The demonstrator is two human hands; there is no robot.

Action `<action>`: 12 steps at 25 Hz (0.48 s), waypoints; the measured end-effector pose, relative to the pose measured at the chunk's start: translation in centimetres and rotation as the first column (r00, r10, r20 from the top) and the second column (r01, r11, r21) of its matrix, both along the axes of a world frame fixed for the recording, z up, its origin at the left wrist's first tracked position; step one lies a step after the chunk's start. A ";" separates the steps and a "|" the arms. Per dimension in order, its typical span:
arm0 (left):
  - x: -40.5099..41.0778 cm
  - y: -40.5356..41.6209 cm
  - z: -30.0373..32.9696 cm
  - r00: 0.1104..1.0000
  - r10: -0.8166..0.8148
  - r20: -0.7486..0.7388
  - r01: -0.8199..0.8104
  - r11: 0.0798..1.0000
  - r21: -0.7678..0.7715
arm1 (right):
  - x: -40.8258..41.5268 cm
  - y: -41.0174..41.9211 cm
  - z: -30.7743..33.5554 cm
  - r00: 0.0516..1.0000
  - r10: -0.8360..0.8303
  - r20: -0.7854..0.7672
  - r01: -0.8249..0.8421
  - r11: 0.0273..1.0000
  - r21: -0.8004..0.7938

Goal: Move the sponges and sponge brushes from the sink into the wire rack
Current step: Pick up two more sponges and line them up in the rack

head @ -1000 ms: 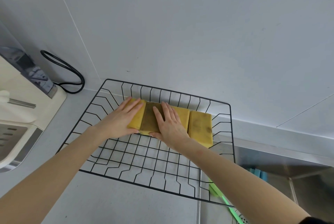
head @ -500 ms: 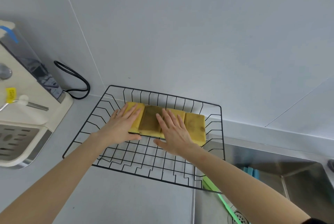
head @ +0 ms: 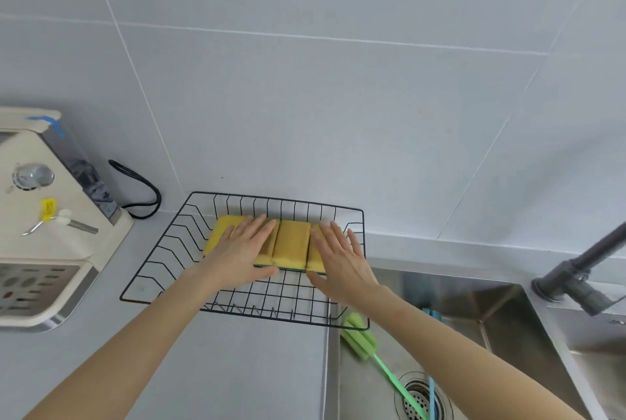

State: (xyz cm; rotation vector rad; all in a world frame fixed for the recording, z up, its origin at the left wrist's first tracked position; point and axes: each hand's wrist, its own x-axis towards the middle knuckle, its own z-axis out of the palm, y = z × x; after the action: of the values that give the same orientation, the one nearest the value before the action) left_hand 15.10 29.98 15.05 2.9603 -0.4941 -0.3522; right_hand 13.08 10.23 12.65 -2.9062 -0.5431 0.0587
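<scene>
Both forearms bare; left hand (head: 240, 252), right hand (head: 340, 262) ungloved.

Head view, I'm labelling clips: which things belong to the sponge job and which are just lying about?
Job: yellow sponges, wire rack, green sponge brush, blue sponge brush, sink, left hand, right hand.
Lying about: cream appliance, black cable, faucet.
</scene>
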 end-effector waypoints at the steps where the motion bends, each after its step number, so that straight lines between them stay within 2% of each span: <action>1: -0.5 -0.7 0.4 1.000 -0.008 0.011 0.008 1.000 -0.011 | -0.6 -0.7 0.4 1.000 -0.009 0.004 0.009 1.000 0.006; 6: -3.4 -4.7 2.4 0.994 -0.070 0.087 0.076 0.995 -0.066 | -3.6 -4.4 1.8 0.998 -0.063 0.012 0.062 0.998 0.028; 12: -6.7 -10.0 3.0 0.986 -0.137 0.094 0.143 0.988 -0.059 | -7.4 -9.3 2.3 0.993 -0.118 -0.003 0.118 0.993 0.025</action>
State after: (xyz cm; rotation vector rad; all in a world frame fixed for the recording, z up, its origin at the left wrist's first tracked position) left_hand 8.35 19.99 18.04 2.8950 -0.7126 -0.2117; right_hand 5.67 0.91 14.90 -2.9064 -0.3679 0.0368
